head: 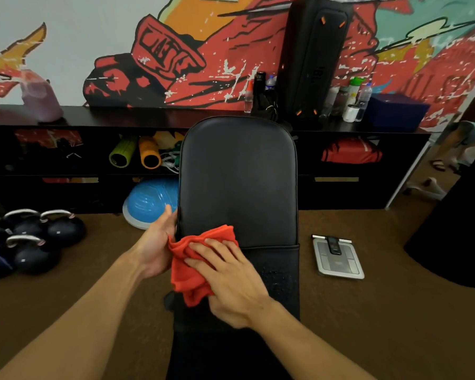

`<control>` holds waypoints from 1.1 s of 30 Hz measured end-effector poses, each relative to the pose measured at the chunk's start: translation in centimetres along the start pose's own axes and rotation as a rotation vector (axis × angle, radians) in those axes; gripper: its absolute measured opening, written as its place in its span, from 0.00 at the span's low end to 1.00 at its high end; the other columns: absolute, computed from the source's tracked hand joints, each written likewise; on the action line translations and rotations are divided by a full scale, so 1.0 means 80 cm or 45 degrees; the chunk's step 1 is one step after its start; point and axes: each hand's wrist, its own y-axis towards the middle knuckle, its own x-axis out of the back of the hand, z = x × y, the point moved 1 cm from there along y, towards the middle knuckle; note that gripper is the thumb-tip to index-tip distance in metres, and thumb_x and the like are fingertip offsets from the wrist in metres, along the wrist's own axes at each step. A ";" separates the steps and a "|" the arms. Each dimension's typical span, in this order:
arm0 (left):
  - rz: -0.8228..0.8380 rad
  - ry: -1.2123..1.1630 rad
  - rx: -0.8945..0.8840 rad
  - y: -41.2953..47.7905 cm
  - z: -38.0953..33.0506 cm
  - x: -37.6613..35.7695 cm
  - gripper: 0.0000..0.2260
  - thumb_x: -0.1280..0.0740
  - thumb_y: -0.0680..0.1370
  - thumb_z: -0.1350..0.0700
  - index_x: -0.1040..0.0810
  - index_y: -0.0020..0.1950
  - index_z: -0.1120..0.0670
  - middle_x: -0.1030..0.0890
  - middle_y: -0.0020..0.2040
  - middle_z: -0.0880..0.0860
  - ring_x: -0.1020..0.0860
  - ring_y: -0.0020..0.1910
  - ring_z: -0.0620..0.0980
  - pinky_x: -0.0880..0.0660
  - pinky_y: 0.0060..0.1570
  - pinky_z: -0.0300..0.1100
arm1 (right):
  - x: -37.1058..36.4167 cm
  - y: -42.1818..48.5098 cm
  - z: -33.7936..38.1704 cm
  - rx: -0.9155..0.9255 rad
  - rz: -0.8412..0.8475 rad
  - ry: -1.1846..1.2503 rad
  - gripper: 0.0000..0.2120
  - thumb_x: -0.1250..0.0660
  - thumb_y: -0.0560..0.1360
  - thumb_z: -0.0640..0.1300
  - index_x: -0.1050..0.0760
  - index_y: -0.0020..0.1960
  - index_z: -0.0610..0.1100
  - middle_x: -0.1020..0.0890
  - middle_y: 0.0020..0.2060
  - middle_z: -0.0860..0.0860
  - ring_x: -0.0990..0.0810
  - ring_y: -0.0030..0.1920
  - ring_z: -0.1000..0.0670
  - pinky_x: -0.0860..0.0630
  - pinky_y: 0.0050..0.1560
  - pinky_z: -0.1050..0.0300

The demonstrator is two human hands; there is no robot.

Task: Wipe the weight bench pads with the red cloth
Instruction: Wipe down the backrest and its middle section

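Observation:
A black weight bench runs away from me, its long back pad (237, 182) raised ahead and the seat pad (281, 272) nearer, with wet droplets on the seat's right side. The red cloth (192, 272) lies bunched across the seam between the two pads, at the left edge. My right hand (231, 281) presses flat on top of the cloth, fingers spread. My left hand (157, 242) grips the left side of the back pad and touches the cloth's left corner with the palm turned inward.
Several dark kettlebells (36, 242) sit on the floor at left, with a blue balance dome (148, 201) beside the bench. A grey scale (337, 259) lies on the floor at right. A black shelf (93, 116) with a tall speaker (313, 58) and bottles stands behind.

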 end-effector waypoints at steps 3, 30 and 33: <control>0.022 0.015 0.005 0.000 0.005 0.001 0.26 0.56 0.81 0.37 0.30 0.71 0.46 0.22 0.66 0.52 0.24 0.65 0.52 0.33 0.66 0.51 | 0.015 -0.022 -0.025 -0.051 -0.006 -0.047 0.36 0.46 0.61 0.51 0.33 0.70 0.53 0.35 0.73 0.52 0.38 0.71 0.46 0.43 0.73 0.47; -0.192 -0.091 -0.168 -0.023 0.078 0.010 0.22 0.49 0.81 0.39 0.28 0.69 0.45 0.21 0.64 0.47 0.25 0.65 0.46 0.29 0.61 0.44 | 0.030 0.120 -0.007 -0.045 -0.079 -0.231 0.43 0.42 0.67 0.49 0.56 0.80 0.52 0.51 0.79 0.48 0.64 0.77 0.37 0.67 0.74 0.37; -0.339 -0.184 -0.336 -0.025 0.082 0.007 0.17 0.43 0.77 0.45 0.25 0.62 0.47 0.17 0.57 0.47 0.20 0.57 0.42 0.23 0.53 0.39 | 0.003 0.108 0.005 0.170 0.003 -0.321 0.42 0.38 0.70 0.49 0.55 0.80 0.48 0.47 0.79 0.48 0.61 0.78 0.41 0.65 0.75 0.41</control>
